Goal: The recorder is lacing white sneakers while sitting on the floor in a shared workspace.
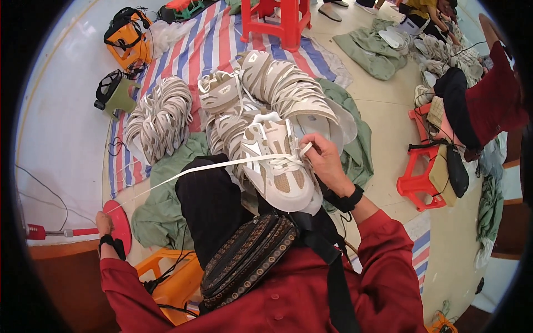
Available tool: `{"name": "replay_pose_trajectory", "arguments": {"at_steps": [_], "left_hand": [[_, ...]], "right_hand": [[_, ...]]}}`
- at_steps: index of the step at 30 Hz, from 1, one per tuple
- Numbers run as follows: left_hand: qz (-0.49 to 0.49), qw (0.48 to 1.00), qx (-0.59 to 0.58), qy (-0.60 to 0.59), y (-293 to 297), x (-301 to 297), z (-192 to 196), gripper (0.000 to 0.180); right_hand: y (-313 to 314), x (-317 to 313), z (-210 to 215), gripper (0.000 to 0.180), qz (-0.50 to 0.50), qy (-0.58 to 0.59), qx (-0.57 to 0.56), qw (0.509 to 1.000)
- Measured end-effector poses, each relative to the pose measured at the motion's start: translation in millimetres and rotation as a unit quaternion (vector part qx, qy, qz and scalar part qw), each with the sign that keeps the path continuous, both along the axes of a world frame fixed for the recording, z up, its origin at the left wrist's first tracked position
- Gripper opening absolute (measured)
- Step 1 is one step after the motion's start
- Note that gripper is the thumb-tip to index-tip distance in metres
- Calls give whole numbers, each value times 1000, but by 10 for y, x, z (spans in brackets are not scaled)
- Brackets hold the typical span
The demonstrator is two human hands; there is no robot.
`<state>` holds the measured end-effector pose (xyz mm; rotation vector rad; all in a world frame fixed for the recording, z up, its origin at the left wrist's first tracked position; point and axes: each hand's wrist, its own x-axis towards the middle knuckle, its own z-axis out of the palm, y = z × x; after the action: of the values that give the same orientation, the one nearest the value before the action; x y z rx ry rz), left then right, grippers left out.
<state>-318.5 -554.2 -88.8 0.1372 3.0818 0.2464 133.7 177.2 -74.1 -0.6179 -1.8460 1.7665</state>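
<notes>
At far left, your left hand [104, 223] is closed, apparently around the far end of the white lace [222, 165], beside a red disc [125, 230]. The lace runs nearly straight rightward to the beige-and-white shoe [286, 186], which lies toe toward you at your lap, in front of the stacked uppers [291, 86]. At right, your right hand [327, 164] pinches a short lace length beside the eyelets.

Caution: uneven pulling may leave the lace ends unequal. A hard leftward pull may tip the shoe, as neither hand grasps its body.

Markings: a light emblem crosses the shoe's side; the stacked uppers carry small marks, not transcribed here.
</notes>
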Motion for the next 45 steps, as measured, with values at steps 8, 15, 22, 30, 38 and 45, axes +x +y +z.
{"name": "replay_pose_trajectory", "arguments": {"at_steps": [8, 15, 22, 30, 38, 45], "left_hand": [[-68, 974, -125, 178, 190, -358, 26, 15], [-23, 974, 203, 99, 1511, 46, 320, 18], [-259, 894, 366, 9, 3425, 907, 1174, 14], [-446, 820, 346, -95, 5105, 2370, 1278, 16], [-481, 795, 355, -108, 5700, 2728, 961, 12], [-457, 814, 340, -110, 5705, 2879, 705, 11]], "right_hand": [[1, -41, 121, 11, -10, -17, 101, 995], [-19, -36, 184, 16, -22, -27, 263, 964], [-14, -49, 149, 19, -5, -27, 274, 961], [15, -58, 83, 12, 19, -38, 45, 998], [1, -62, 60, 9, 25, -36, 61, 997], [10, -60, 133, 6, 24, -53, 138, 989]]}}
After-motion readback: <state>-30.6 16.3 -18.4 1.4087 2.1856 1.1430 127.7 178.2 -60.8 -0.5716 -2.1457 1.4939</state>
